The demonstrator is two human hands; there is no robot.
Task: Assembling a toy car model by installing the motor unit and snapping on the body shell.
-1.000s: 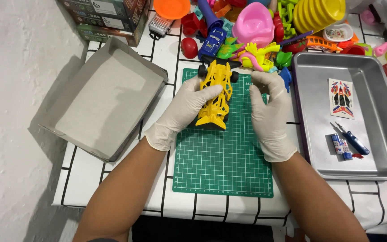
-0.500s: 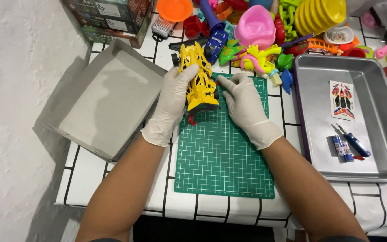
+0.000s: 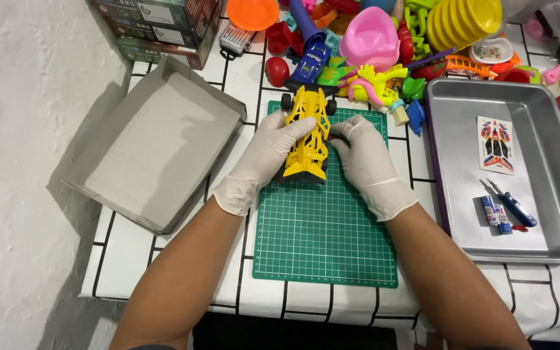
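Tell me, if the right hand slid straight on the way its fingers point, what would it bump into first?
The right hand points up-left, its fingers already against the yellow toy car on the green cutting mat. So the car comes first; beyond it, probably the left hand on the car's other side.

Toy pile (image 3: pixel 384 45) blocks far side; green mat (image 3: pixel 325 240) free.

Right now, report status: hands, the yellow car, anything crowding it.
Left hand and right hand both gripping yellow toy car. Car flat on green cutting mat. Toy pile crowds its far end.
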